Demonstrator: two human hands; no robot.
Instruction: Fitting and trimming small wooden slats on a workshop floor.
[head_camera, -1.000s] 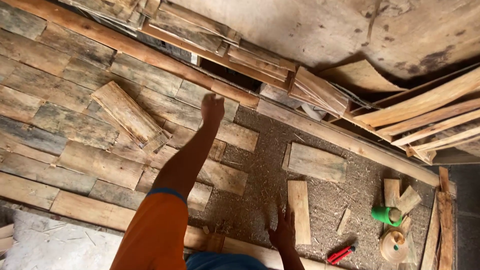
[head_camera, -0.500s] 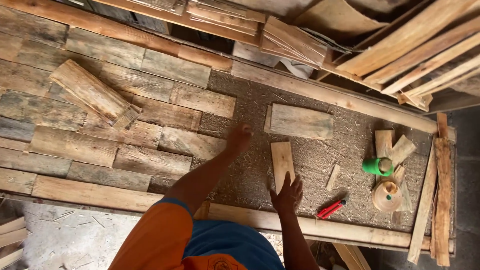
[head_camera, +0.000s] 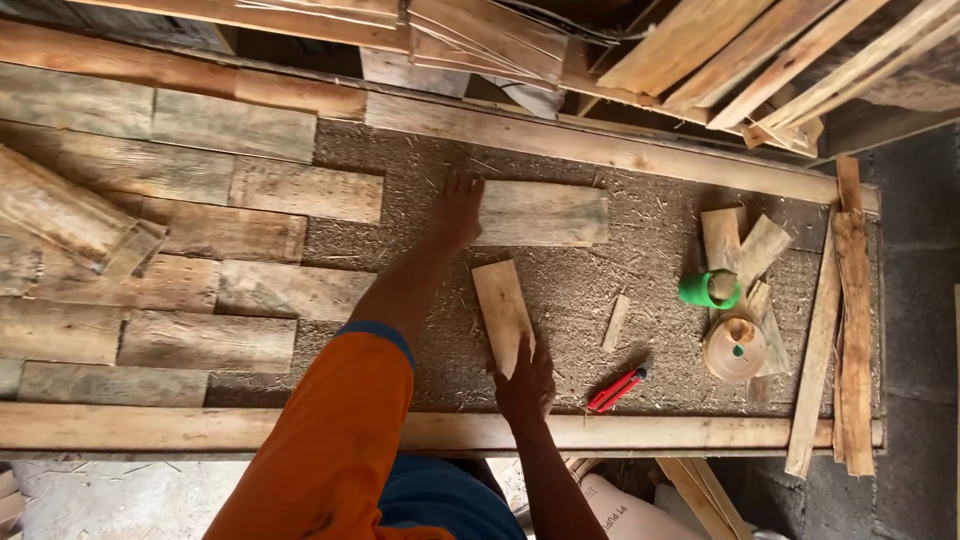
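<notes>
Below the right hand (head_camera: 524, 385), at the bottom edge past the wooden frame rail (head_camera: 640, 432), lies a pale sack (head_camera: 625, 515) with dark print on it, only partly in view. Right of that hand's fingers, near them, a red pencil-like tool (head_camera: 617, 390) lies on the straw-flecked board (head_camera: 660, 250). Farther right stand a green round container (head_camera: 708, 289) and a tan plastic bottle (head_camera: 735, 347) with a small green spot, both among short wood offcuts (head_camera: 738, 240).

The right hand rests its fingers on the near end of a narrow wood slat (head_camera: 502, 310), thumb and fingers spread along its edge; whether it truly grips the slat cannot be told. The slat runs away from the fingers toward the left hand.

The left hand (head_camera: 458, 210), fingers open and flat, presses on the left end of a wide wood plank (head_camera: 545, 213), which stretches rightward from its fingertips. Left of that hand, weathered planks (head_camera: 250, 190) lie fitted in rows.
</notes>
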